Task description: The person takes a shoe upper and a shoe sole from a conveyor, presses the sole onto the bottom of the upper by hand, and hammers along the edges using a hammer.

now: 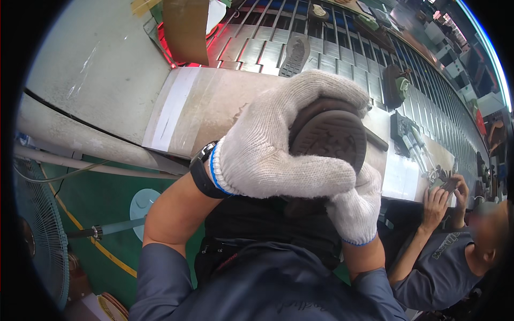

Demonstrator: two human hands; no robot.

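Note:
Both of my hands wear white knitted gloves and hold a brown shoe [333, 140] in front of my chest. Its dark ridged sole faces up toward me. My left hand [289, 142] wraps round the near end, with fingers over the far side and thumb along the close edge of the sole. Lower and to the right, my right hand [357, 206] grips the shoe from beneath; its fingers are mostly hidden behind the shoe and my left thumb. A black watch [203, 170] sits on my left wrist.
Beyond the worktable [214, 99] runs a metal conveyor [348, 67] carrying a loose sole [295, 55] and a shoe [395, 88]. At right, a co-worker [444, 251] handles a brown piece beside some brushes [415, 142]. A fan [43, 230] stands at left.

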